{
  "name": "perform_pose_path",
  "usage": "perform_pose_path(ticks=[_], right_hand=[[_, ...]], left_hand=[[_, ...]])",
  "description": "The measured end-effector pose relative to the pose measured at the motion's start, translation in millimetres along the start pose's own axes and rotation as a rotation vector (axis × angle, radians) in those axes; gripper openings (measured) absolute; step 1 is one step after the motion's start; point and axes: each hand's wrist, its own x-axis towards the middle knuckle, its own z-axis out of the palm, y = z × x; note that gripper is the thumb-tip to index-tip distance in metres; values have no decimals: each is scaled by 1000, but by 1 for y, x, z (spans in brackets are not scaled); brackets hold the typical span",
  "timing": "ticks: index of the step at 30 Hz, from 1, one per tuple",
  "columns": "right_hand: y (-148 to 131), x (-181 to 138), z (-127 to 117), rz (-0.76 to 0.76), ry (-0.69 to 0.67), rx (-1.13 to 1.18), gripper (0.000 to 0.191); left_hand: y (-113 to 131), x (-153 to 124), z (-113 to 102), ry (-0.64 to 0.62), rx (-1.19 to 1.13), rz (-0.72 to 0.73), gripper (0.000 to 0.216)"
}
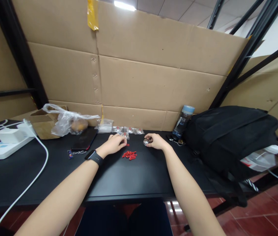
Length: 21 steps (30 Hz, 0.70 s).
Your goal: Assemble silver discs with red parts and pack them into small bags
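Note:
My left hand [115, 143], with a black watch on its wrist, rests on the black table [119, 177], its fingers curled around a small clear packet [124, 135] and a small red piece at the fingertips. My right hand [155, 141] holds a small round silver part [146, 141] against the table. A small heap of red pieces [129, 155] lies between and just in front of both hands. Several more clear packets [129, 130] lie in a row behind the hands, by the cardboard wall.
A black backpack [229, 137] fills the table's right end, with a blue-capped bottle [183, 123] beside it. On the left lie a black phone [84, 141], a keychain [73, 153], a clear plastic bag [67, 121], a cardboard box [43, 124], a white power strip [8, 142] and cable [34, 178].

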Motion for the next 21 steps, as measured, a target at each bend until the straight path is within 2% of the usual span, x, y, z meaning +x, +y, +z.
perform_pose_path(ticks=[8,15,21], right_hand=[[-10,-2,-1,-12,41,87,46],[-19,0,8,-100,61,195,47],[-28,3,19,-143,84,351,52]], left_hand=[[20,1,-2,154,-160,29,12],[19,2,0,264,-187,-65,8],[19,4,3,291,-182,-102,12]])
